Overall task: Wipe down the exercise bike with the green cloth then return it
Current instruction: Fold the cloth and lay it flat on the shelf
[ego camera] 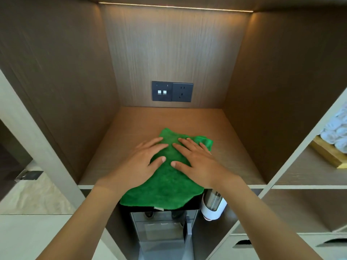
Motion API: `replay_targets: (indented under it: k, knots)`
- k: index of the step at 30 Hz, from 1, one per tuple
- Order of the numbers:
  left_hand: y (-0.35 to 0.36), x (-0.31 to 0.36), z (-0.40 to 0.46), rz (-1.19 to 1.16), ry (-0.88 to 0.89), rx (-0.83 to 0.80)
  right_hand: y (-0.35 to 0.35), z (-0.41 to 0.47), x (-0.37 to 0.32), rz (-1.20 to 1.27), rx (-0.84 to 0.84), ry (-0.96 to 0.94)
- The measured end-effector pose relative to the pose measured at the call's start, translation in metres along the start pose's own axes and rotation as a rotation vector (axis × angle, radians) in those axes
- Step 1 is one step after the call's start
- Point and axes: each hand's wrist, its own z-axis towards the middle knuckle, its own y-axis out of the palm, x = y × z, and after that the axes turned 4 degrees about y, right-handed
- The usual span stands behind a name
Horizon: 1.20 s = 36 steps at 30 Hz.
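The green cloth (165, 177) is pressed flat on the shelf (234, 147) by the left hand (142, 162) and right hand (199, 160), fingers straight, side by side. Its 6 o'clock edge is seen overhanging the shelf front; if released so, it is judged likely to slide off.

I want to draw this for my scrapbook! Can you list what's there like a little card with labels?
cloth: fuzzy green cloth, spread on the brown wooden shelf, front edge hanging over
left hand: flat on the cloth
right hand: flat on the cloth
back wall: dark socket panel
right cubby: rolled white towels
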Motion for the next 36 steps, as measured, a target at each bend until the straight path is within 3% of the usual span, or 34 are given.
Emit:
replay_targets:
  k: [5, 12, 18, 23, 31, 36]
  knots:
    - [0.01, 0.005, 0.001, 0.076, -0.08, -0.054, -0.015, 0.009, 0.009, -0.033, -0.073, -0.049]
    - [0.023, 0.032, -0.04, 0.114, -0.223, -0.023, -0.005, -0.03, 0.01, 0.047, -0.009, -0.065]
    - [0.014, 0.017, -0.047, 0.19, -0.008, -0.081, -0.004, -0.033, 0.007, -0.03, -0.074, -0.087]
    - [0.021, 0.01, -0.055, 0.261, 0.067, -0.103, 0.003, -0.043, 0.011, -0.148, -0.068, -0.15]
    - [0.042, -0.003, -0.06, 0.438, 0.158, 0.131, 0.014, -0.052, 0.013, -0.301, 0.015, -0.194]
    - [0.044, -0.003, -0.064, 0.408, 0.173, 0.164, 0.025, -0.055, 0.018, -0.35, 0.169, -0.229]
